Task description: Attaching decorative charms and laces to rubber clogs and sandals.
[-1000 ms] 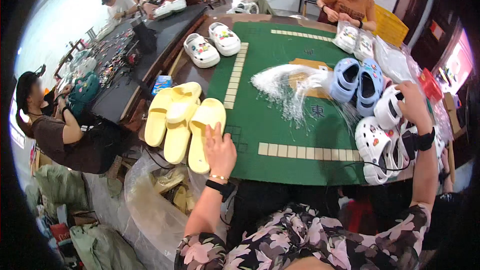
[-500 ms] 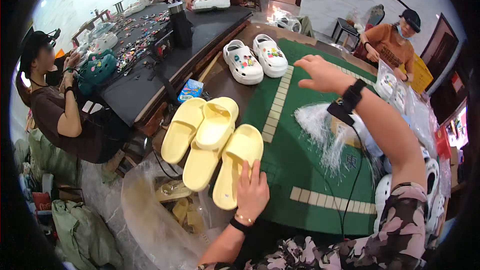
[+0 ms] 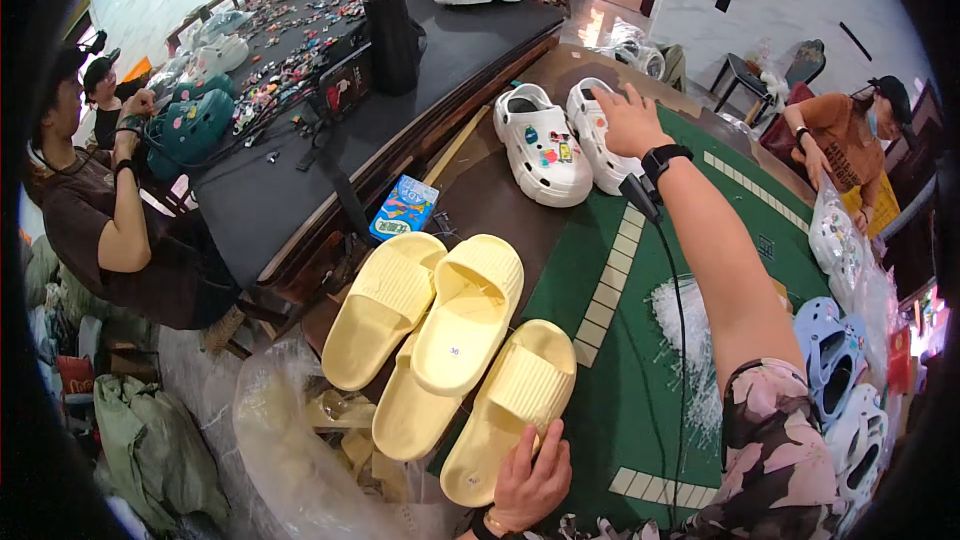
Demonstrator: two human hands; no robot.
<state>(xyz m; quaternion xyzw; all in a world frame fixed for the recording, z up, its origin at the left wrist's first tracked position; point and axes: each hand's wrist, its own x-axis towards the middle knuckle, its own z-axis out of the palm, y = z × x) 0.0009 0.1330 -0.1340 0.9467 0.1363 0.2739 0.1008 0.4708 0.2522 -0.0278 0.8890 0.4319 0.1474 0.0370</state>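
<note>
My left hand (image 3: 530, 482) rests its slightly spread fingers on the edge of the nearest yellow slide sandal (image 3: 512, 408). Beside it, another yellow slide (image 3: 468, 310) lies partly on top of a lower one (image 3: 412, 410), and a further yellow slide (image 3: 365, 335) lies to their left. My right arm stretches forward, and the open right hand (image 3: 628, 122) is over the right-hand white clog (image 3: 598, 155), hiding part of it. I cannot tell whether it touches. The left-hand white clog (image 3: 545, 155), dotted with colourful charms, stands next to it.
A green mat (image 3: 560, 285) with rows of pale tiles carries clear plastic strands (image 3: 685, 325). A blue packet (image 3: 405, 208) lies beyond the slides. Blue clogs (image 3: 832, 355) stand at the right edge. A black table (image 3: 300, 155) holds scattered charms and a flask (image 3: 390, 35). Other people work around.
My right hand has moved forward from above the mat to the right-hand white clog. My left hand stays on the nearest slide. The view has shifted, so the slides appear larger.
</note>
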